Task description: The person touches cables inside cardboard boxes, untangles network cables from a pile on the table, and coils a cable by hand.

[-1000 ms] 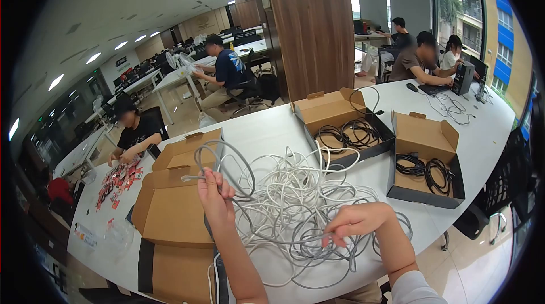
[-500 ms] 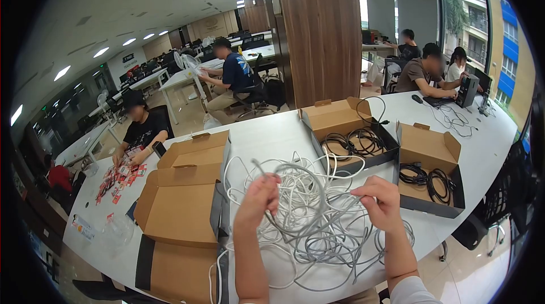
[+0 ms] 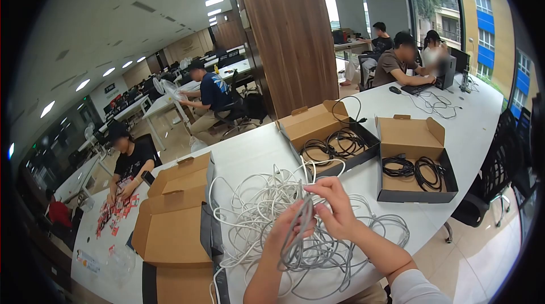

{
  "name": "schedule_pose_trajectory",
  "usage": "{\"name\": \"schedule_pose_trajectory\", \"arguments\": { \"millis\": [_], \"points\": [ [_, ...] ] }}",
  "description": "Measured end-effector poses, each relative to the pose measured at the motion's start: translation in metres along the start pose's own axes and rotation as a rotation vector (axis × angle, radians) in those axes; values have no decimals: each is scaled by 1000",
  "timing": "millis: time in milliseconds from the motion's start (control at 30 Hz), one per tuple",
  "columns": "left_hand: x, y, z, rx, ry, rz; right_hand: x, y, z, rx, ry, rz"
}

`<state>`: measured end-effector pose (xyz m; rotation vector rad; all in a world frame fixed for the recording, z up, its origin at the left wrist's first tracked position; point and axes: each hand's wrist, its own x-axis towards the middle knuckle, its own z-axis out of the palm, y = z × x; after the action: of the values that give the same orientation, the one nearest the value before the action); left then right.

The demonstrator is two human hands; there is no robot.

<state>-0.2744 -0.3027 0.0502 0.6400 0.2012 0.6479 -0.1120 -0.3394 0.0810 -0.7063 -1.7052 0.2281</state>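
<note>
A tangled heap of white and grey cables point(image 3: 250, 207) lies on the table before me. My left hand point(image 3: 288, 225) is closed around several loops of a grey cable point(image 3: 292, 253), which hang below the fingers. Close beside it, my right hand point(image 3: 335, 208) pinches the same grey cable between thumb and fingertips, just above the left hand. More grey strands spread over the table to the right of my right wrist. Where the held cable ends is hidden in the tangle.
Two open cardboard boxes, a left one point(image 3: 336, 112) and a right one point(image 3: 411, 131), hold coiled black cables. More open boxes point(image 3: 170, 227) stand on the left. A person point(image 3: 133, 156) handles red packets at far left; another point(image 3: 406, 68) sits by a computer tower point(image 3: 446, 72).
My hands have come together: the right moved left to meet the left hand, which shifted right. The grey loops are now gathered more tightly in the left hand. The view has turned slightly right.
</note>
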Motion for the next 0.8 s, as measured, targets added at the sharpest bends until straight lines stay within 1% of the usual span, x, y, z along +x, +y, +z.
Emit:
{"name": "schedule_pose_trajectory", "arguments": {
  "millis": [33,67,100,133,167,200,233,300,333,400,433,467,533,567,633,667,733,767,800],
  "points": [
    [1,-4,-3,-51,-28,5,2,-1,1,-50,-25,7],
    [1,-8,-10,-21,19,-39,5,-2,4,-100,-50,15],
    [1,-9,-13,19,14,-46,7,-3,5,-150,-74,25],
    [1,-7,-7,58,10,-54,5,8,5,-137,-127,-33],
    [0,-5,0,96,6,-62,2,13,6,-89,-106,13],
    [-3,-3,10,199,184,-46,-1,16,9,-40,-85,59],
    [-1,-3,7,287,184,14,-4,17,11,10,-65,103],
    [4,-4,-1,462,182,143,-6,16,18,-44,28,126],
    [1,-1,11,511,276,141,-6,15,21,-70,72,138],
    [3,-4,10,521,286,214,-6,8,20,69,-4,257],
    [4,-6,10,524,292,251,-5,7,20,112,-24,281],
    [7,-7,13,645,306,299,-4,5,20,155,-43,307],
    [10,-11,2,811,328,380,-1,5,19,184,-41,293],
    [10,-12,-2,894,339,418,-2,7,18,163,-74,290],
    [-1,0,-7,1024,313,261,-4,16,15,122,-141,285],
    [-6,5,-7,1088,299,181,-5,20,14,98,-176,249],
    [-11,8,4,1292,224,339,-5,27,13,53,-247,178],
    [-14,10,9,1391,186,419,-5,26,14,62,-246,193],
    [-20,15,10,1621,169,491,-5,25,15,70,-246,209]
  ]
}}
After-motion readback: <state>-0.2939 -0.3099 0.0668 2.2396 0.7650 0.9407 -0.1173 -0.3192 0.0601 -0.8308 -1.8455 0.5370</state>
